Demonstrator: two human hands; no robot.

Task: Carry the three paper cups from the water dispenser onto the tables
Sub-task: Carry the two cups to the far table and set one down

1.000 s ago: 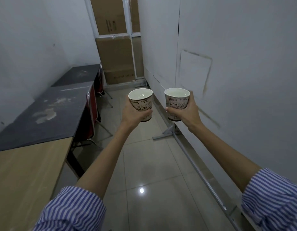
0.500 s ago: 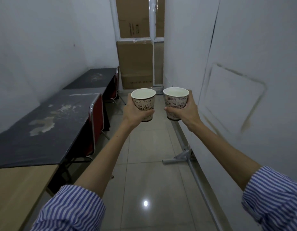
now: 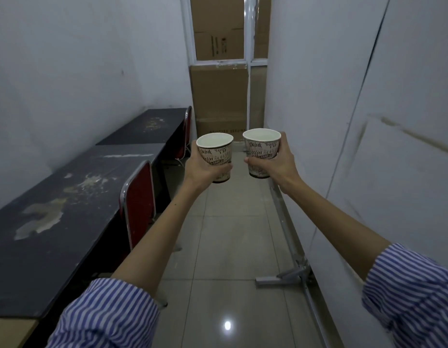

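I hold two printed paper cups upright at arm's length over the tiled aisle. My left hand point(image 3: 201, 167) grips the left paper cup point(image 3: 216, 153) from its left side. My right hand point(image 3: 277, 162) grips the right paper cup point(image 3: 262, 149) from its right side. Both cups hold pale liquid and stand a small gap apart. A row of dark, stained tables point(image 3: 54, 209) runs along the left wall, with a farther dark table point(image 3: 147, 126) behind. No third cup or water dispenser is in view.
Red chairs point(image 3: 138, 202) with chrome frames are tucked against the tables. A white partition wall point(image 3: 368, 121) on metal feet point(image 3: 283, 277) lines the right side. Cardboard boxes point(image 3: 218, 101) close the far end of the narrow aisle. A wooden tabletop corner point(image 3: 9, 332) sits at bottom left.
The view has advanced down the aisle: the tables and boxes are closer and the wooden table has slid almost out of frame. Both hands keep their cups steady in front.
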